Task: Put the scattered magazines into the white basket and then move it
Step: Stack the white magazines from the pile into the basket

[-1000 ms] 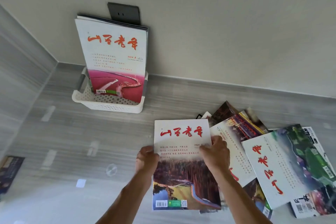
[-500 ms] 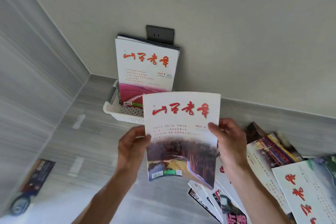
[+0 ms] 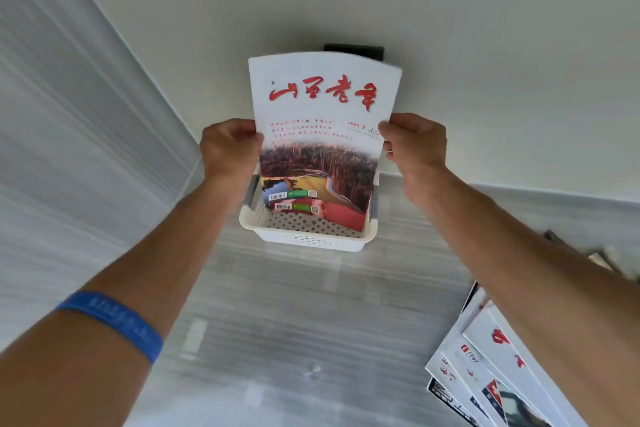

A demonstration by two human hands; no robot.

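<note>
I hold a white magazine point(image 3: 320, 135) with red calligraphy upright over the white perforated basket point(image 3: 304, 237), which stands against the wall. My left hand point(image 3: 230, 147) grips its left edge and my right hand point(image 3: 414, 142) grips its right edge. Its lower end dips inside the basket, in front of another magazine point(image 3: 343, 217) standing there, of which only the pink bottom strip shows. More scattered magazines point(image 3: 485, 364) lie fanned on the floor at the lower right, partly hidden by my right forearm.
A dark wall socket point(image 3: 353, 50) peeks out above the held magazine. A grey panelled wall point(image 3: 69, 135) closes in on the left, forming a corner with the white back wall. Grey striped floor point(image 3: 294, 322) stretches in front of the basket.
Both hands have lifted the magazine off the floor pile and carried it forward and left to the basket, where its lower end now sits inside, covering the magazine that stood there.
</note>
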